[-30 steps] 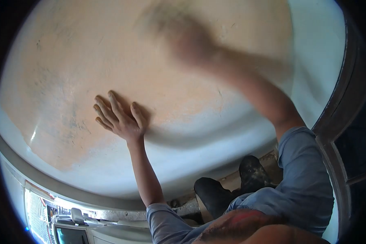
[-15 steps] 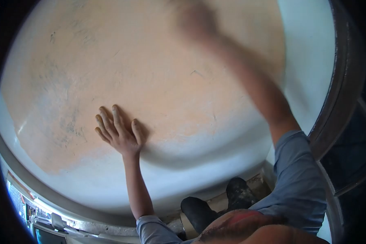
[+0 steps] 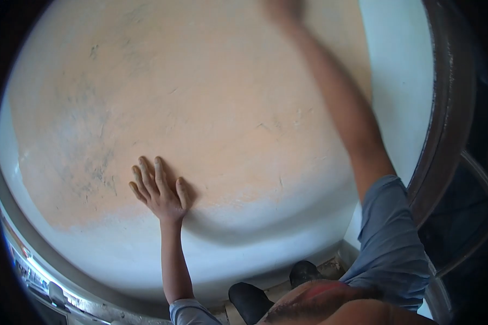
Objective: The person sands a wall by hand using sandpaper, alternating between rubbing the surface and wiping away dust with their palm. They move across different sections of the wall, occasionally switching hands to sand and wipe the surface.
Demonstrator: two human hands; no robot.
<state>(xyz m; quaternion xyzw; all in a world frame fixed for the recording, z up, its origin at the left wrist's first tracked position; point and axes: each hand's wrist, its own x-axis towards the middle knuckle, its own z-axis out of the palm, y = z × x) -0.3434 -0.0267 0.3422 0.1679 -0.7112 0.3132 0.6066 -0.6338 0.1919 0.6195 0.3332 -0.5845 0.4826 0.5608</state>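
A wall (image 3: 228,103) with a worn peach-coloured area and white paint along its bottom and right side fills most of the head view. My left hand (image 3: 158,192) rests flat against it near the lower edge of the peach area, fingers spread and holding nothing. My right arm (image 3: 341,103) is stretched up along the wall. At the top edge of the view my right hand (image 3: 286,8) is blurred and partly cut off, so its fingers and anything in them cannot be made out.
A dark frame (image 3: 442,103) curves along the right of the wall, with a dark area beyond it. Below are my dark shoes (image 3: 249,300) on a narrow ledge. Bright, cluttered objects (image 3: 38,281) show at the lower left.
My right hand has moved up towards the top edge of the view. My left hand stays flat on the wall, while the whole view has shifted slightly.
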